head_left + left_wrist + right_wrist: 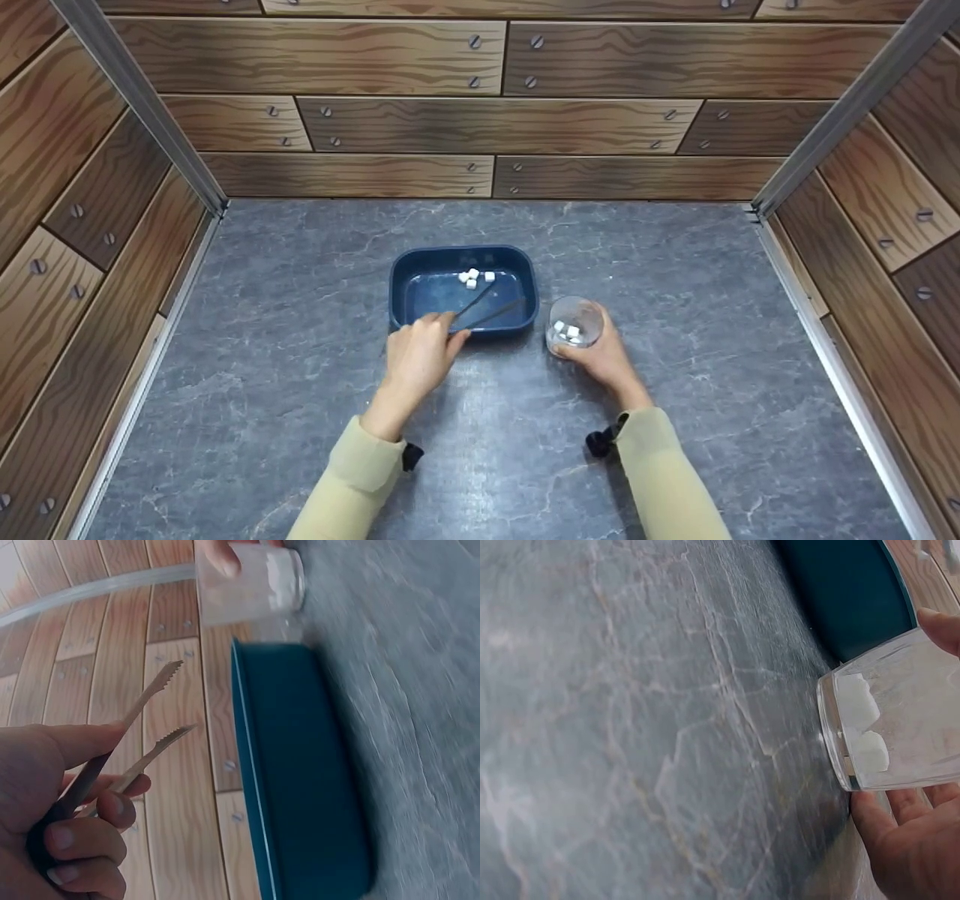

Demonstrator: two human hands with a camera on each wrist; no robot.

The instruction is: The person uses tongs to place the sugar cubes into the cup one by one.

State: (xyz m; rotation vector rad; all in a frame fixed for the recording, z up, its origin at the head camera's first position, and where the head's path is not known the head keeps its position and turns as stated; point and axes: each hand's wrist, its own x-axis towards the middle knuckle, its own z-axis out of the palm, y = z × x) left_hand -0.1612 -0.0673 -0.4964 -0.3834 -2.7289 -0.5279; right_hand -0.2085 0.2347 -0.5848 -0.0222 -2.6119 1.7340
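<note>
My left hand [418, 354] holds a pair of metal tongs [156, 684] over the near right part of a dark blue tray [427, 297]. The serrated tips of the tongs stand apart with nothing between them, as the left wrist view shows. Several white cubes [472, 283] lie towards the back right of the tray floor. To the right of the tray, my right hand [609, 361] grips a clear glass [919, 716] around its side. At the bottom of the glass sit some white cubes [857, 700].
Grey marbled flooring [675, 300] spreads around the tray and glass. Wood-patterned walls [397, 124] enclose it at the back and both sides, with metal strips [825, 360] along the side edges. The glass stands a short gap from the tray's right wall.
</note>
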